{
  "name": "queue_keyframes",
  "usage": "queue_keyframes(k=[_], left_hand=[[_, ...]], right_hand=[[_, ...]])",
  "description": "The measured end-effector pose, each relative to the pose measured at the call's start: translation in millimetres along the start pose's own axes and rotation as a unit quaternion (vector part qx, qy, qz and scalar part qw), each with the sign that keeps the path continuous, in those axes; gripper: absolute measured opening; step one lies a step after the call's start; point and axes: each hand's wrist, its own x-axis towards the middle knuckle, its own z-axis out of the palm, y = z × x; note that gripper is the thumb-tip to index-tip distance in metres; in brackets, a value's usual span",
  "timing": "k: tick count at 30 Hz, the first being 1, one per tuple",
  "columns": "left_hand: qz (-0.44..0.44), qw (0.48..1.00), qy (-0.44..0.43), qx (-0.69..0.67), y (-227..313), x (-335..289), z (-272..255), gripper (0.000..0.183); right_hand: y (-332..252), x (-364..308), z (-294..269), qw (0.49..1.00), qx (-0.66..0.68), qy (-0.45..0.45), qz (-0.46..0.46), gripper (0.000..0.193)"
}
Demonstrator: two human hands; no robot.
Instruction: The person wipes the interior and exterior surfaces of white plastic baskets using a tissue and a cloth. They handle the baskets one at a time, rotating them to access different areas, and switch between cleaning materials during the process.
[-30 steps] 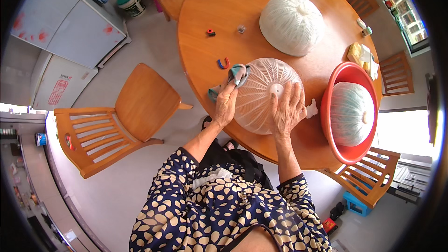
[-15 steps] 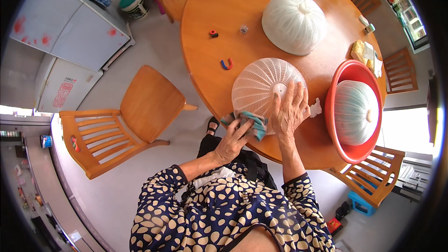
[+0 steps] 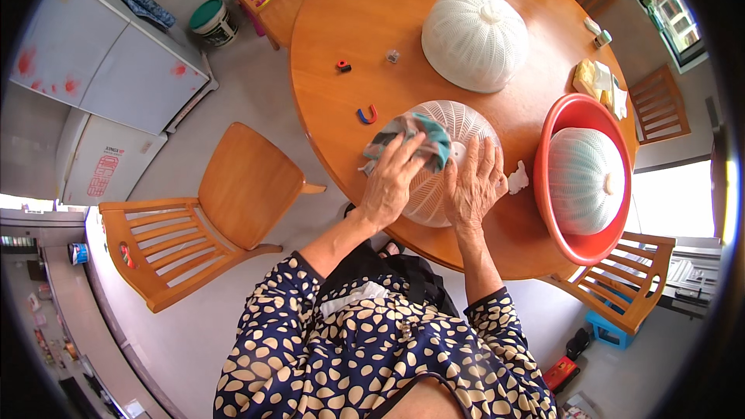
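Head view: the near dome [image 3: 456,120] sits left of the basin [image 3: 583,249]. Right hand [image 3: 472,198], fingers straight and slightly parted, lies on its basin-facing side gripping nothing, presumably to steady it; left hand's [image 3: 388,188] loosely bent fingers hold the cloth [image 3: 439,136] against the side away.

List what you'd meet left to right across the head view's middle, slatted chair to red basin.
Slatted wooden chair, left hand on grey-teal cloth, right hand, crumpled white tissue, red plastic basin.

Cloth [image 3: 436,133] on cover [image 3: 431,192], basin [image 3: 583,254] to right
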Motion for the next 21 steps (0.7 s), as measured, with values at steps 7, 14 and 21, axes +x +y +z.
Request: queue_keyframes(k=[7, 14, 21], left_hand=[[0.013, 0.998, -0.042, -0.055, 8.3, -46.0, -19.7, 0.029], [0.027, 0.997, -0.055, -0.048, -22.1, 13.2, -18.8, 0.033], [0.149, 0.974, -0.148, -0.091, -42.9, 94.6, -1.1, 0.036]], right_hand=[[-2.3, 1.2, -5.3, 0.999, 0.037, 0.002, -0.015, 0.06], [-3.7, 3.1, -9.9, 0.997, 0.074, -0.005, -0.021, 0.059], [-2.6, 7.8, -21.8, 0.994, 0.105, -0.038, -0.015, 0.06]])
